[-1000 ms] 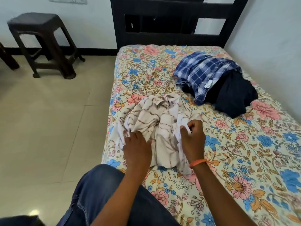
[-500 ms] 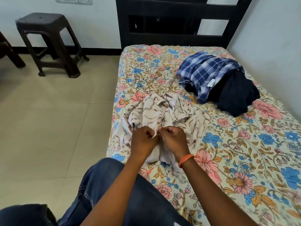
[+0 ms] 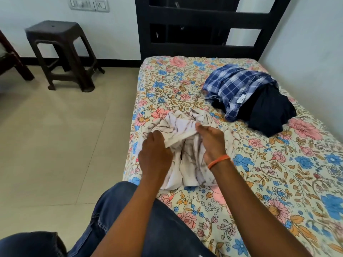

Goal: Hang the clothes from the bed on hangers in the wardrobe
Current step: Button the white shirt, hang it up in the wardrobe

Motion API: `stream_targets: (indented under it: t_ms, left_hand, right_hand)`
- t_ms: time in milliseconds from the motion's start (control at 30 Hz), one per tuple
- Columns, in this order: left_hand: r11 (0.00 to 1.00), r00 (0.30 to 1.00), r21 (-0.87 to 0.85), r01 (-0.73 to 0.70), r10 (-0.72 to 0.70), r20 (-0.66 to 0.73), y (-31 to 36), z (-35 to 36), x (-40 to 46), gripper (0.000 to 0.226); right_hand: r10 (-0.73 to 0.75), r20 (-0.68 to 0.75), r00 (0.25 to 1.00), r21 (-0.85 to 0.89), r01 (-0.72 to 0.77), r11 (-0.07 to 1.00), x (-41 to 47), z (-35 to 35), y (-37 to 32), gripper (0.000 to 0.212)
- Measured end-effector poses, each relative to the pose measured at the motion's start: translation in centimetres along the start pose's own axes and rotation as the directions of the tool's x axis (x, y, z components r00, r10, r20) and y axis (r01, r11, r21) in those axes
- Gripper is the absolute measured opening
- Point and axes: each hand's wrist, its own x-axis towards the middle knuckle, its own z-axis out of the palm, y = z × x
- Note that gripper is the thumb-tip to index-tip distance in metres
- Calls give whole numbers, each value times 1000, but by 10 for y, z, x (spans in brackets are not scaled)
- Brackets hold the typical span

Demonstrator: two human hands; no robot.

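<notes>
Both hands have separated since the earlier frame, when they met at one point: the left hand (image 3: 155,154) and the right hand (image 3: 211,143) each pinch the cream patterned garment (image 3: 185,158), stretching a fold between them just above the bed (image 3: 278,182) near its left edge. Current step, by judgement: locating the collar or shoulders before lifting. The next move calls for raising the garment clear (checked shirt (image 3: 237,89) and dark garment (image 3: 267,112) remain further up the bed) and carrying it to the wardrobe, which is not in view.

dark plastic stool (image 3: 61,52) on tiled floor (image 3: 55,145), left of bed | switch and socket panel (image 3: 89,5) on wall above | dark chair leg (image 3: 13,60) at left edge
</notes>
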Motion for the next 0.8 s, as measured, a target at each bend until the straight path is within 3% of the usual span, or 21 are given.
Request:
stream_targets:
  t_ms: [100, 200, 333, 433, 533, 633, 700, 800]
  left_hand:
    - [981, 994, 190, -38, 58, -97, -17, -12, 29, 33]
    - [943, 973, 331, -46, 117, -199, -18, -27, 54, 23]
    - [960, 947, 237, -148, 206, -245, -8, -45, 71, 22]
    - [986, 952, 111, -122, 148, -268, -9, -58, 80, 19]
    - [987, 982, -125, -98, 76, -171, -11, -54, 80, 15]
    - [987, 992, -130, -98, 107, 64, -8, -32, 58, 16]
    - [992, 967, -92, -89, 108, 232, -9, -9, 34, 13]
    - [990, 923, -122, -64, 106, 371, -9, 25, -10, 21]
  right_hand:
    - [-26, -29, 999, -6, 26, 1000, 29, 2, -31, 18]
    - [-132, -124, 983, -60, 125, 990, 69, 6, -72, 38]
    - [-339, -127, 932, -121, 325, 938, 110, 14, -138, 43]
    - [-425, -148, 893, -82, 417, 905, 137, 18, -177, 47]
    - [-453, -120, 883, -152, 435, 887, 148, 20, -180, 47]
    - [-361, -58, 931, -250, 337, 908, 142, 12, -135, 46]
    - [-248, 28, 968, -370, 241, 897, 123, -3, -95, 45]
    - [-59, 155, 986, -499, 130, 857, 70, -31, -29, 38]
